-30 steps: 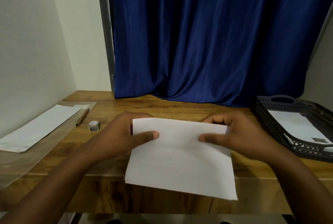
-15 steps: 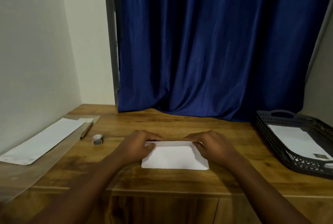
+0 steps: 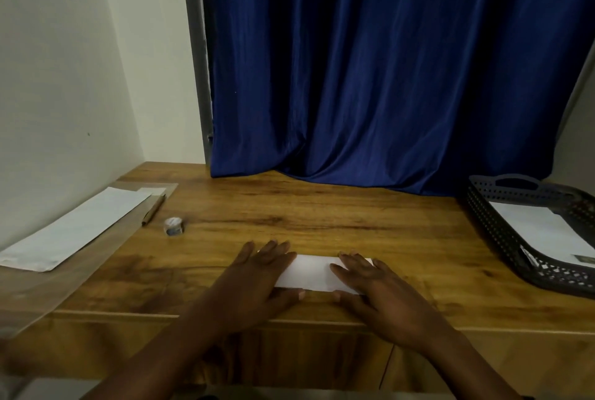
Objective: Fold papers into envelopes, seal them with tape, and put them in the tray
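No words or numbers can be read here. The small roll of tape [image 3: 174, 226], to the left of the fingers [image 3: 273, 249] of the left hand, has a dark mark on its side, too blurry to read. The paper in the tray [image 3: 502, 232], far right of the fingers, has a small dark patch, also too blurry.

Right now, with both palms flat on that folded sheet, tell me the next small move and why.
Probably sweep the left hand and right hand outward along the folded paper to sharpen the crease. Both hands lie flat on its ends, and it rests on the wooden table. The small tape roll sits untouched to the left, so sealing likely comes after.
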Demonstrator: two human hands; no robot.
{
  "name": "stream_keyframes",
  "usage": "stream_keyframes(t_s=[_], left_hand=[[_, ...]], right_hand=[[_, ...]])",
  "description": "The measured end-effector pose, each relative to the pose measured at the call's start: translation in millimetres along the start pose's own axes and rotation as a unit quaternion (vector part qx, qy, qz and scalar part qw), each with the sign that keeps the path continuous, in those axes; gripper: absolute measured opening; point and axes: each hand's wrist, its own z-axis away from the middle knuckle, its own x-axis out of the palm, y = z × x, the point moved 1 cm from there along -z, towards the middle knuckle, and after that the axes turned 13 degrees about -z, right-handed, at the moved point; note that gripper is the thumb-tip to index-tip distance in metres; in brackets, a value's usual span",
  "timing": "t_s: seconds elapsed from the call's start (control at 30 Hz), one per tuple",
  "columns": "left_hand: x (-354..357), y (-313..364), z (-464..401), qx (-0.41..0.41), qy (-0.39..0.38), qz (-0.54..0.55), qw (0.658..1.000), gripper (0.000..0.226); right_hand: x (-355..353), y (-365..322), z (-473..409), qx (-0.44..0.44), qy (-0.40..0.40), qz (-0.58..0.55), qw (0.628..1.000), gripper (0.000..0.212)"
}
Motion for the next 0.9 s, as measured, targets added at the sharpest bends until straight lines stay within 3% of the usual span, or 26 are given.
stream_keyframes(t_s=[0.3,0.5,0.67,0.9], left_hand=[[18,24,-12,-0.002,-0.025,-0.029,0.999,0.080],[20,24,-12,-0.001,-0.015,-0.040,0.999,0.082],[18,24,-10,0.016,0.002,-0.012,1.000,0.071],[23,22,-12,-0.010,-0.009,-0.024,1.000,0.093]], right_hand=[[-1,1,1,0.004,0.007,-0.013,1.000,0.065],[3,-27,-13,0.013,0.060,-0.027,0.998,0.068],[27,-59,-35,0.011,0.020,-0.068,0.997,0.070],[23,-43,-30,0.068,0.010,-0.050,0.996,0.087]])
